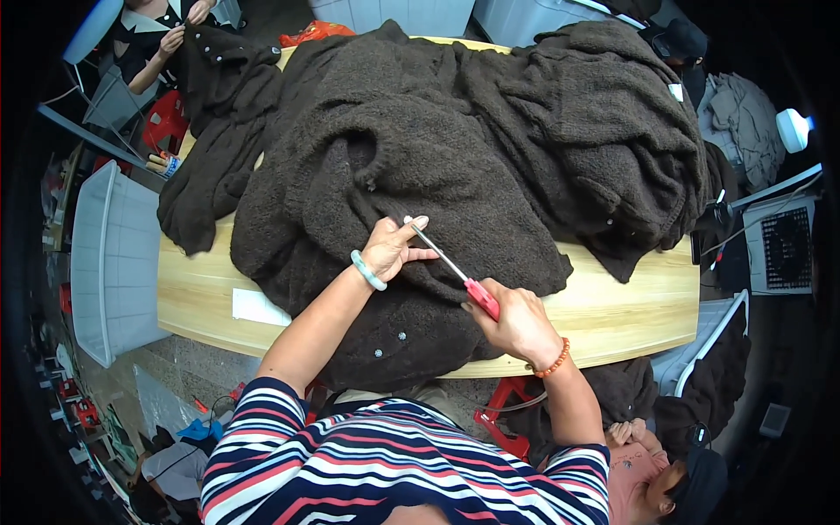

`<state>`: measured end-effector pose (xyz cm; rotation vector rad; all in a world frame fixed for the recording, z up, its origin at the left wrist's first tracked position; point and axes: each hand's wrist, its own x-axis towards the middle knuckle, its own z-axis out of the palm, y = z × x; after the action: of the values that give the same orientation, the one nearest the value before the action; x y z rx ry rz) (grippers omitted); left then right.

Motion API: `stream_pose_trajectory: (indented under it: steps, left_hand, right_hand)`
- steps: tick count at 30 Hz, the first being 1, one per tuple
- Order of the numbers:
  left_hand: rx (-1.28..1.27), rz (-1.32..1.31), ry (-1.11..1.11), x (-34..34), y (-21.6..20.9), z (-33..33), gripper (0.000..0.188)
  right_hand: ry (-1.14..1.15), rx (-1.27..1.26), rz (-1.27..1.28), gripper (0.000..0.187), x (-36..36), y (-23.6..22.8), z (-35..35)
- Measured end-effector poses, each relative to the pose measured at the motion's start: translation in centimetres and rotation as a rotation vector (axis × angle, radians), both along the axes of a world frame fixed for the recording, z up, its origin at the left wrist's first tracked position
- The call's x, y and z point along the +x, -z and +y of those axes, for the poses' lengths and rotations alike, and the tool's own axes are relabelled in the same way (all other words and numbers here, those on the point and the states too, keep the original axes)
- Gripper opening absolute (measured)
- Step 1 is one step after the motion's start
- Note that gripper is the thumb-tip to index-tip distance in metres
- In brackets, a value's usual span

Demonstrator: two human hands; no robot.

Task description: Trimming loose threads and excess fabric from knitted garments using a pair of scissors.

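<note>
A dark brown knitted garment (490, 223) is spread in front of me on the table. My left hand (388, 248), with a pale green bangle at its wrist, pinches a bit of the knit between thumb and forefinger, the other fingers partly extended. A small pale spot shows at those fingertips; I cannot make out what it is. In my right hand (518, 325), wearing an orange bead bracelet, is a red-handled tool with a long thin metal shaft (443, 255). The shaft's tip reaches the left fingertips. Shiny buttons (402, 336) dot the garment's near part.
More brown knits lie heaped at the right (604, 114) and left (219, 166) of the wooden table (197, 284). A white paper (260, 306) lies near its front edge. Grey-white bins (109, 262) flank the table. One person (157, 35) handles a garment at far left; another (643, 464) sits near right.
</note>
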<state>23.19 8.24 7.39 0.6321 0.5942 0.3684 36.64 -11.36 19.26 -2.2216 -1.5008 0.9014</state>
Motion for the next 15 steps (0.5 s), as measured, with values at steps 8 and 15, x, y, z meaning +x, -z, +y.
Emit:
stream_pose_trajectory:
  steps: [8,15]
  left_hand:
    - [0.118,0.003,-0.384,-0.1,-3.1,3.4,0.021]
    - [0.203,-0.096,-0.318,-0.9,-0.1,4.4,0.010]
  right_hand:
    - [0.017,0.039,0.027,0.022,-0.7,0.2,-1.4]
    - [0.043,0.097,-0.049,0.024,-1.2,-1.3,4.9]
